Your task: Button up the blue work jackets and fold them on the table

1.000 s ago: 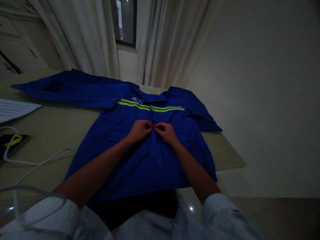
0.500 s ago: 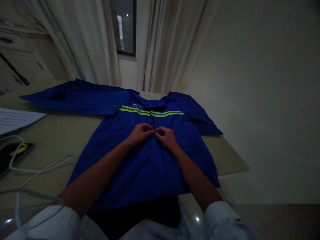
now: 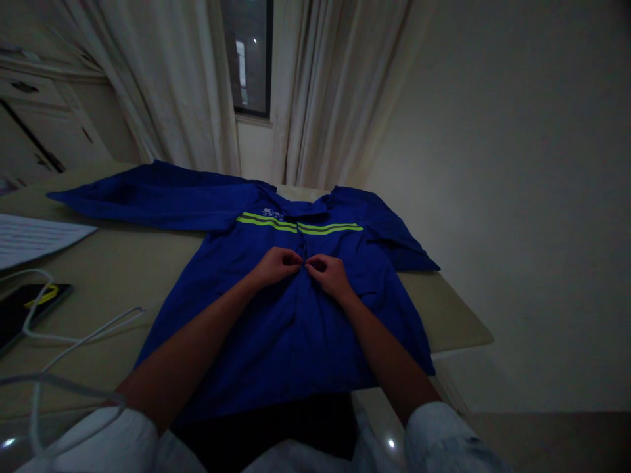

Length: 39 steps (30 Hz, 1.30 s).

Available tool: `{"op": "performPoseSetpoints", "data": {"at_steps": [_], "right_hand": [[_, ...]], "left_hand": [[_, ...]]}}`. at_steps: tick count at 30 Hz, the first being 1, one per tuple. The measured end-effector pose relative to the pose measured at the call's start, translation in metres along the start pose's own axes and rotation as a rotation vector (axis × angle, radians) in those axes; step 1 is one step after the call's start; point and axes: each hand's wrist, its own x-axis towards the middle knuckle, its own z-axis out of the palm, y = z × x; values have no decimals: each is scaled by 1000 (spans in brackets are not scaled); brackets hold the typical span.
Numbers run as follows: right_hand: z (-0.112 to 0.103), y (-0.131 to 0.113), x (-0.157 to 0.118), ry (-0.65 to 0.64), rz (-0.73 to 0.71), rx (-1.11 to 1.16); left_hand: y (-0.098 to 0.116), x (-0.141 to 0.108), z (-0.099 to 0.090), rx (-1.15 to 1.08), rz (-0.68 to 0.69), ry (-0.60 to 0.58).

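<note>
A blue work jacket [image 3: 266,335] with yellow-green chest stripes lies spread front side up, its collar at the far side and its sleeves out to both sides. My left hand [image 3: 277,266] pinches the edge of the front opening a little below the stripes. Opposite it, almost fingertip to fingertip, my right hand [image 3: 329,272] pinches the other side of the same opening. The cloth puckers around both hands. Any button or other fastener between the fingertips is too small and dark to make out.
The jacket rests on a beige table [image 3: 172,256], its lower hem hanging at the near edge. On the left lie a printed sheet of paper [image 3: 39,238], a dark phone-like device [image 3: 20,315] and a looped white cable [image 3: 98,332]. Curtains [image 3: 187,85] and a wall [image 3: 493,164] stand behind.
The whole view has shifted slightly, so everything sits a little lower. Both hands keep their pinch on the jacket's front opening, with scarcely any movement.
</note>
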Motion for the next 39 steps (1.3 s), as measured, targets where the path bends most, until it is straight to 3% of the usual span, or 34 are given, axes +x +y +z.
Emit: {"op": "performPoseSetpoints", "data": {"at_steps": [7,12,22,31,39], "right_hand": [[2,11,3,-107,176,317],[6,15,4,-109,211,364],[-1,-1,0,-54,41,12],[-3,2,1,-49,60,23],[-5,-4,0,-24,-127,-95]], "left_hand": [[6,-6,6,116,38,85],[6,-6,8,153,50,84],[5,-1,5,107,10,41],[-7,4,7,-93,-37,6],[-9,4,5,-341,-102,29]]}}
